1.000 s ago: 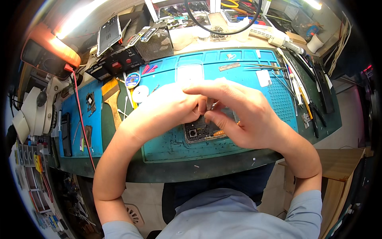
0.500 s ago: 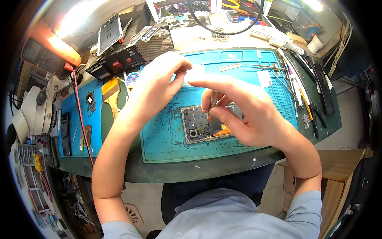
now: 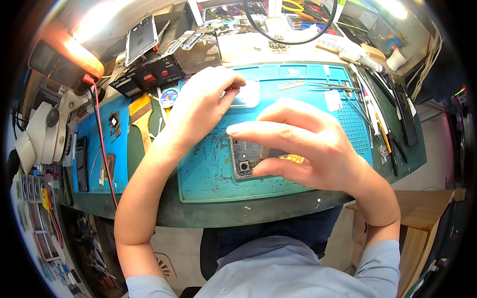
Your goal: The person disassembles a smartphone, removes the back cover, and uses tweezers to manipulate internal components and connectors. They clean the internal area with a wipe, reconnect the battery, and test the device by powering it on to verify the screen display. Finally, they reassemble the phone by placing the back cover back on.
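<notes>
An opened smartphone [image 3: 247,151], its inner parts and camera exposed, lies on the blue work mat [image 3: 208,184]. Over it is my right hand [image 3: 313,149], thumb and index finger spread apart along its left part. A blurred screwdriver [image 3: 271,154] shows partly between them, held in the hand; the other fingers are largely hidden. Further left, my left hand [image 3: 211,99] is raised above the mat, thumb and fingertips pinched together beside a small whitish tray [image 3: 252,95]. Anything in that pinch is too small to make out.
Tweezers [image 3: 333,85] and pens lie at the mat's right. On the left are a brush [image 3: 141,116], a solder spool [image 3: 169,98], another phone [image 3: 82,164] and an orange multimeter [image 3: 64,62] with a red lead. A black cable loop [image 3: 290,42] hangs at the back.
My right hand has come lower and its thumb and index finger have spread over the phone; the screwdriver, upright before, is now mostly hidden. My left hand stays nearly in place.
</notes>
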### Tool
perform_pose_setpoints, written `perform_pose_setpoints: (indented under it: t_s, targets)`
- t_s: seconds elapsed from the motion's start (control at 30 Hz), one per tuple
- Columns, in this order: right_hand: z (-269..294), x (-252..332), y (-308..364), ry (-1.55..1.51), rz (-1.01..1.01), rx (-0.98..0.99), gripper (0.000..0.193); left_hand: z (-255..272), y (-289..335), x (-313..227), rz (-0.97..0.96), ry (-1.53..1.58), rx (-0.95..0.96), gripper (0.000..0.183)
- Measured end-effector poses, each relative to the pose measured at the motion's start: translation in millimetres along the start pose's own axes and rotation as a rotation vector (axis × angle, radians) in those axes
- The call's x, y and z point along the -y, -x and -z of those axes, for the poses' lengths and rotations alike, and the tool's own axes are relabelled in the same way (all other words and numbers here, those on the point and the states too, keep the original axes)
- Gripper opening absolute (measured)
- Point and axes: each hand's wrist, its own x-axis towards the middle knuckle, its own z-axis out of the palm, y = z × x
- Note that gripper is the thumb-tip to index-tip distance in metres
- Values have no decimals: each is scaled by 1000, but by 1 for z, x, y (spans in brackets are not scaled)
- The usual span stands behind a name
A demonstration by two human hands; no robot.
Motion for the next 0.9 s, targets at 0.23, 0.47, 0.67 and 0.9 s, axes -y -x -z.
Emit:
perform_pose_setpoints:
  t_s: [0.23, 0.47, 0.67, 0.9]
  targets:
    - [-6, 5, 3, -120, -148, -26, 50, 3, 2, -3, 14, -14, -32, 18]
    - [-4, 0, 4, -87, -131, -6, 58, 30, 9, -35, 281, 597, 256, 51]
    - [-4, 3, 3, -94, -112, 26, 57, 33, 23, -62, 347, 865, 361, 63]
    - [-10, 4, 0, -49, -60, -54, 61, 28, 21, -74, 307, 465, 371, 27]
